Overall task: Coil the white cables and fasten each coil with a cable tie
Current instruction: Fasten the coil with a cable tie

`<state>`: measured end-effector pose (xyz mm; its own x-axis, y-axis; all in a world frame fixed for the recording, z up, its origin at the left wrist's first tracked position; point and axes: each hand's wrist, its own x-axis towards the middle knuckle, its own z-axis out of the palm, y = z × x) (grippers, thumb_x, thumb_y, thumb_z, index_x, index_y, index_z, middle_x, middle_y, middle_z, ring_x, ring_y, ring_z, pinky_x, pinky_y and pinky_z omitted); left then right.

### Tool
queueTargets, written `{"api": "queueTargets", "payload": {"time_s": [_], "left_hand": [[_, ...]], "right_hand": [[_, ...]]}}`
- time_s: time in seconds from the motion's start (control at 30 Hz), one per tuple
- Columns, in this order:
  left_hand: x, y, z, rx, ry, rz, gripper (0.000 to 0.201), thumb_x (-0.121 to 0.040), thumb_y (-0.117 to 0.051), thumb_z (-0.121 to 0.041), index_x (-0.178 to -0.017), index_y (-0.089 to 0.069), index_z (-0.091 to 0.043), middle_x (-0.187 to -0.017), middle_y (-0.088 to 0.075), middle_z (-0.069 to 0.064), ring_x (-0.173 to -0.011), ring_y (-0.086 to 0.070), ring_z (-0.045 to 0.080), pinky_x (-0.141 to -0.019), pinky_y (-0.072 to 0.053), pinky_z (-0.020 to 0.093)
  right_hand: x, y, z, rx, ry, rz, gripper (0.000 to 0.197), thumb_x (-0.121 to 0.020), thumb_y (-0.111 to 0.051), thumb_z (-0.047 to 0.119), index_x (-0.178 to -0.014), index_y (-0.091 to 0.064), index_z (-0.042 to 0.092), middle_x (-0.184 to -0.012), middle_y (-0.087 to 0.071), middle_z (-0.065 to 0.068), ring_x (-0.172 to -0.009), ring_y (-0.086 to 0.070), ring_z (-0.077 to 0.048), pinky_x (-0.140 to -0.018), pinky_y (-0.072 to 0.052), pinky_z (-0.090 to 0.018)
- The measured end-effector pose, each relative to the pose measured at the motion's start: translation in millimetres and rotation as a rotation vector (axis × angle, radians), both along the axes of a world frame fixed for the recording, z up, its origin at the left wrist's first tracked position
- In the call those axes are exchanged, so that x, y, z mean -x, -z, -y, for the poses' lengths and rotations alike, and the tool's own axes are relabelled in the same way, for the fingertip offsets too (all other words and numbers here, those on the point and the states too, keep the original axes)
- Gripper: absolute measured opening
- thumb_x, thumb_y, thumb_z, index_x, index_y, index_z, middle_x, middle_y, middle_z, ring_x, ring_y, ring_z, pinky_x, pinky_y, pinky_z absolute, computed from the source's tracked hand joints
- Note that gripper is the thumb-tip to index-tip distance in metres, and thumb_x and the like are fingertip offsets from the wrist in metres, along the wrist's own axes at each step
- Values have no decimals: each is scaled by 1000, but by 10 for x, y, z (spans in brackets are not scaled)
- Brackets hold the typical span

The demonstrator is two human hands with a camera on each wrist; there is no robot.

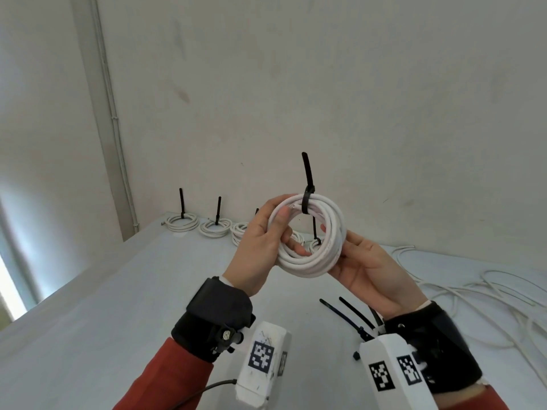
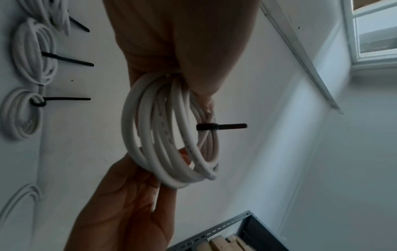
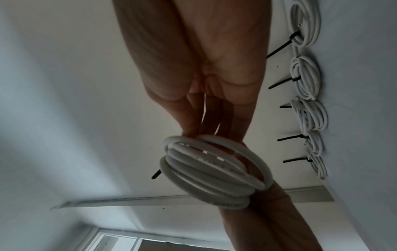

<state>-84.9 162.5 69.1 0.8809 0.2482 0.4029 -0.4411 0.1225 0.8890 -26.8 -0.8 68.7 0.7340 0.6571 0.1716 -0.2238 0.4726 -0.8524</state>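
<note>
**Tied coil held up between both hands**

I hold a round coil of white cable upright in the air above the pale grey tabletop, with its opening facing me. My left hand grips the coil's left side, thumb across the front of the strands and fingers reaching through the ring behind them. My right hand takes the lower right side, palm turned up, with the fingers behind the strands and the thumb closing on them from inside the ring. A black plastic cable tie is cinched round the top of the coil, and its long tail stands straight up.

Along the far edge of the tabletop lies a row of tied white coils, each with a black tail sticking up. Loose black cable ties lie near my right wrist. Loose white cables sprawl on the right.
</note>
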Motion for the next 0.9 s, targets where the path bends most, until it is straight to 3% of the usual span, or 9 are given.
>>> {"api": "queueTargets", "payload": {"time_s": [0.07,0.17,0.3,0.47,0.57,0.63,0.7,0.8,0.9], "left_hand": [[3,-10,6,-14,-51,56,31,-92,-50,-33,-118,-60,-21,-62,-42,7,-51,-58,24,-60,-56,36],[26,-29,-17,-77,-78,66,27,-93,-51,-30,-115,-61,-17,-59,-49,2,-50,-58,23,-68,-57,48],[47,-33,2,-224,-58,60,25,-97,-48,-27,-115,-61,-18,-59,-46,1,-48,-57,17,-57,-51,32],[52,-27,10,-311,-108,49,20,-97,-49,-28,-112,-62,-22,-60,-48,-1,-52,-60,21,-53,-47,27],[54,-38,-57,-392,-257,59,17,-97,-50,-28,-110,-62,-27,-61,-53,-7,-52,-61,18,-57,-51,34],[42,-24,-126,-451,-381,77,17,-97,-51,-27,-110,-63,-26,-63,-57,-6,-49,-60,13,-54,-50,25],[20,11,-164,-518,-451,93,17,-97,-51,-27,-110,-63,-24,-61,-58,-6,-46,-59,9,-52,-46,16],[-22,97,-86,-636,-437,101,19,-97,-51,-26,-113,-61,-22,-50,-56,-12,-42,-56,6,-50,-41,11],[-89,188,-9,-693,-369,54,23,-98,-48,-27,-119,-56,-22,-55,-55,-10,-45,-55,4,-51,-40,11]], "right_hand": [[-18,10,-6,3,21,13,18,-80,-65,14,-93,-75,5,-93,-70,-18,-85,-70,-25,-73,-57,-29],[-28,26,-8,13,13,-6,34,-64,-81,15,-95,-74,4,-95,-70,-19,-89,-69,-27,-76,-57,-31],[80,-62,-13,27,-37,-10,16,-68,-60,4,-66,-76,6,-69,-71,-10,-64,-71,-17,-60,-56,-24],[73,-45,-13,-24,-42,-51,24,-43,-76,5,-67,-76,3,-68,-72,-11,-60,-70,-17,-56,-56,-24],[29,-11,-52,52,22,-57,18,-68,-68,11,-82,-78,7,-86,-74,-11,-76,-71,-17,-73,-59,-29],[17,-30,-37,85,0,-85,32,-84,-55,22,-103,-73,5,-108,-70,-16,-97,-67,-24,-92,-53,-42],[55,-33,-18,134,2,-76,48,-87,-55,32,-120,-62,-2,-120,-63,-21,-107,-60,-31,-100,-45,-50],[90,32,-79,285,220,142,29,-83,-65,17,-106,-68,0,-103,-68,-24,-92,-64,-32,-87,-54,-45],[58,95,-93,366,353,185,17,-84,-67,8,-99,-69,1,-90,-70,-22,-78,-69,-26,-71,-60,-38]]}}
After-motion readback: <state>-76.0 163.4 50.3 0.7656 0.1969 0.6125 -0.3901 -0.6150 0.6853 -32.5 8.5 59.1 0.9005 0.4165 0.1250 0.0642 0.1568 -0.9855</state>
